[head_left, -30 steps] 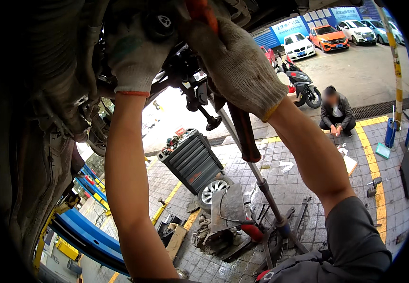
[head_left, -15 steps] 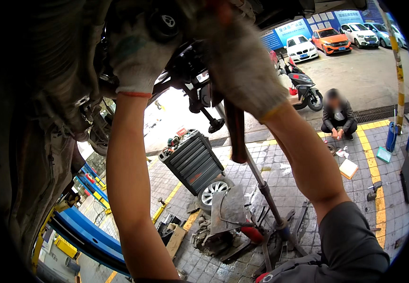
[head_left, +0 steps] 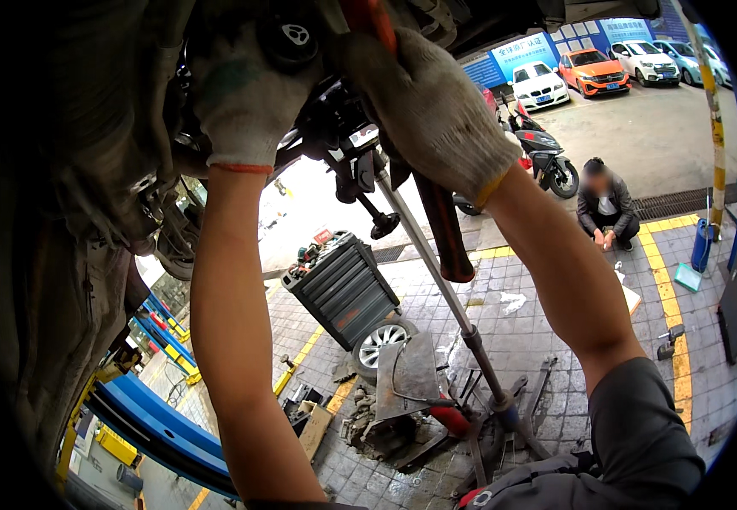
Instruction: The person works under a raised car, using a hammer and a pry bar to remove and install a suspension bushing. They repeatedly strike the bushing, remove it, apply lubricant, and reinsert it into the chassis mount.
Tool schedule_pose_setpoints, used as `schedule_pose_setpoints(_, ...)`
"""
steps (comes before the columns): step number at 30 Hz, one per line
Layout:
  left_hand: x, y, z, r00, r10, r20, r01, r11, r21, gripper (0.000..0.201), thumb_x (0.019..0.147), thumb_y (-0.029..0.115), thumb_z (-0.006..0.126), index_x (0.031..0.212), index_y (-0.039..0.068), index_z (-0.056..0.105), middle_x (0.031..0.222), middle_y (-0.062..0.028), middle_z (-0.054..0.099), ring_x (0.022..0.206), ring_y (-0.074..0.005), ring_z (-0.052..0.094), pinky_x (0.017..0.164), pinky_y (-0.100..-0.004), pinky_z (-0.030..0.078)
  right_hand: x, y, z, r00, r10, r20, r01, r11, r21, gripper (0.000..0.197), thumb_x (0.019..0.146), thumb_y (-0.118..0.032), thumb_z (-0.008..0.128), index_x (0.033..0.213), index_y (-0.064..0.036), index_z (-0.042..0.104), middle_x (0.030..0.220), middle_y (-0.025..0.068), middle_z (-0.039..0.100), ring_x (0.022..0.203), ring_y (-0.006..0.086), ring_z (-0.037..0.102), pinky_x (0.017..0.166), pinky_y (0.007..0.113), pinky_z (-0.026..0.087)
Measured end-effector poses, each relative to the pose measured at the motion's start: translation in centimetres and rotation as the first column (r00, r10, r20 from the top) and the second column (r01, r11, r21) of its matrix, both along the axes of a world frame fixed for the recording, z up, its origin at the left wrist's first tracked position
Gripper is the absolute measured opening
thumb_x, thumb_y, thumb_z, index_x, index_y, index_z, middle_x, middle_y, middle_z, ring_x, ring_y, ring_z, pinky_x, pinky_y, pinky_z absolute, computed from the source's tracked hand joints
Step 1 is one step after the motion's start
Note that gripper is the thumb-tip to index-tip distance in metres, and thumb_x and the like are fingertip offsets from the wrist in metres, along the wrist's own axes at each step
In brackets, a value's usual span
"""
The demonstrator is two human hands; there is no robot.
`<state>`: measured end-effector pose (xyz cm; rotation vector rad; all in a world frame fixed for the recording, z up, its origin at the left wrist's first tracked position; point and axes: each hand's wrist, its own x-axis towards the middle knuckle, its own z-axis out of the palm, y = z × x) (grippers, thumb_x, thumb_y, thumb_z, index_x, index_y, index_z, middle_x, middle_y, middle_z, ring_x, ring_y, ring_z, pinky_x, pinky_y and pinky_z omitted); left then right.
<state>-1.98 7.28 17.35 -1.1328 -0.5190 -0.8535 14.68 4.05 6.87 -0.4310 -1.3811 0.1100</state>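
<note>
knit-gloved r hand point(head_left: 432, 102) grips red tool handle point(head_left: 368, 19), l hand point(head_left: 245, 98) on greasy underbody point(head_left: 88, 127)

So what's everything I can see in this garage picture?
car underside: one, dark, overhead
red-handled tool: one, in the right hand
support stand: one, grey pole, floor to car
tool cart: one, dark, centre
wheel: one, silver rim, by cart
lift arm: one, blue, lower left
scooter: one, dark, outside
parked cars: several, white and orange, top right
crouching person: one, right
left hand: white glove, on underside
right hand: white glove, gripping tool
</note>
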Motion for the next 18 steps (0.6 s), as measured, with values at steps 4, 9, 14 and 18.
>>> schedule_pose_setpoints(4,-2.7,3.3,0.5,0.961,0.236,0.143,-0.262,0.944,0.202,0.089,0.080,0.064,0.074,0.138,-0.001,0.056,0.133,-0.0241,0.060,0.118,-0.0436,0.059,0.107,-0.0533,0.044,-0.7,1.2,-1.6,0.998,0.040,-0.052,-0.038,0.998,0.045,0.049,0.102,-0.046,0.052,0.105,0.0025,0.061,0.077,0.0199,0.064,0.072,0.0346,0.066,0.069,0.045,0.051)
schedule_pose_setpoints(9,-0.1,-0.1,1.2,0.998,-0.056,0.014,0.058,0.978,-0.199,0.088,0.073,0.069,0.079,0.138,0.012,0.061,0.136,-0.0190,0.063,0.129,-0.0384,0.055,0.104,-0.0500,0.047,0.0,0.8,-2.3,0.989,0.119,-0.085,-0.127,0.987,-0.095,0.050,0.103,-0.046,0.051,0.107,0.0021,0.060,0.077,0.0191,0.062,0.073,0.0338,0.064,0.071,0.045,0.051)
schedule_pose_setpoints(14,0.0,-0.6,0.5,0.975,0.136,0.178,-0.101,0.976,-0.193,0.091,0.071,0.069,0.080,0.138,0.012,0.060,0.136,-0.0204,0.062,0.130,-0.0398,0.054,0.108,-0.0500,0.045,-0.2,1.3,-1.6,0.993,0.108,-0.040,-0.108,0.994,-0.009,0.051,0.103,-0.047,0.051,0.108,0.0025,0.061,0.081,0.0211,0.064,0.076,0.0377,0.065,0.072,0.046,0.052)
schedule_pose_setpoints(18,-0.9,0.5,0.9,0.992,0.099,0.083,-0.093,0.993,-0.073,0.091,0.072,0.069,0.079,0.139,0.011,0.059,0.136,-0.0214,0.062,0.132,-0.0397,0.052,0.113,-0.0498,0.040,-0.6,1.1,-1.1,0.996,0.089,-0.029,-0.090,0.996,-0.025,0.049,0.103,-0.045,0.051,0.108,0.0033,0.060,0.084,0.0220,0.067,0.076,0.0410,0.067,0.072,0.047,0.053)
